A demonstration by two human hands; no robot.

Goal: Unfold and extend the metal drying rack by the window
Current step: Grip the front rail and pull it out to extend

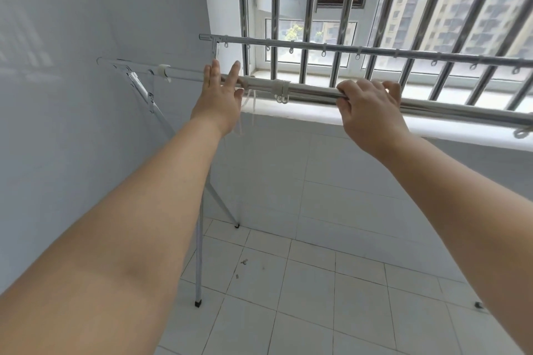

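Metal drying rack (pixel 311 91) stands on the tiled floor (pixel 317 282), just in front of the barred window (pixel 346 8) and its sill (pixel 288 112). Landmark: the rack's near rail (pixel 310 91), a shiny tube crossing the view at hand level.

Right hand (pixel 370 106): fingers curled over the near rail, closed around it, knuckles up.

Left hand (pixel 220 95): fingers spread wide and straight, palm side laid against the near rail, to the left of the right hand; not wrapped around it. Whether the palm presses on the tube cannot be told.

Between the two hands on the near rail: white plastic clips (pixel 282 89) with small rings hanging below. Another white clip (pixel 164 71) sits on the thinner section of the rail, left of the left hand.

Far rail (pixel 317 47) runs beyond the near rail, closer to the window, with a row of small hooks beneath it.

Below the near rail, at its left end: crossed legs (pixel 199 253) reaching the floor, black-capped feet. Grey wall (pixel 86 37) left of the rail's end.
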